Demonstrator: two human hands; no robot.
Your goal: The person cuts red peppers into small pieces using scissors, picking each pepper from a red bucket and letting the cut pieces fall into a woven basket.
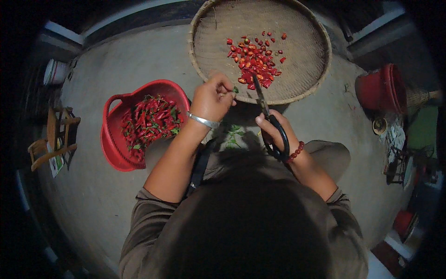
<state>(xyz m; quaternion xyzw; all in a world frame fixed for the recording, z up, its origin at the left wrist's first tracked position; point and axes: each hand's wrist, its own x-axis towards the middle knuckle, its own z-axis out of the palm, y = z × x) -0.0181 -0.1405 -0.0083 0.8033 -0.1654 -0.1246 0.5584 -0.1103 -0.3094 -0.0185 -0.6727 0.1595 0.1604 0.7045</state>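
My right hand (278, 127) grips a pair of scissors (260, 91) by the black handles. The blades are a little parted and point away from me, their tips over the near part of a round woven bamboo tray (306, 82). Cut pieces of red chili pepper (257, 61) lie heaped near the tray's middle. At the tray's near left rim, my left hand (214, 96) pinches a small green bit of plant (235, 90); its fingers hide the rest. Left of that forearm, a red plastic basket (113, 148) holds whole red chilies (153, 115) with green stems and leaves.
Green leaves (235, 134) lie on the floor between my knees. Red buckets (376, 89) and a straw broom (418, 97) stand at the right. Small wooden chairs (57, 139) and a white bucket (55, 72) are at the left on the concrete floor (94, 195).
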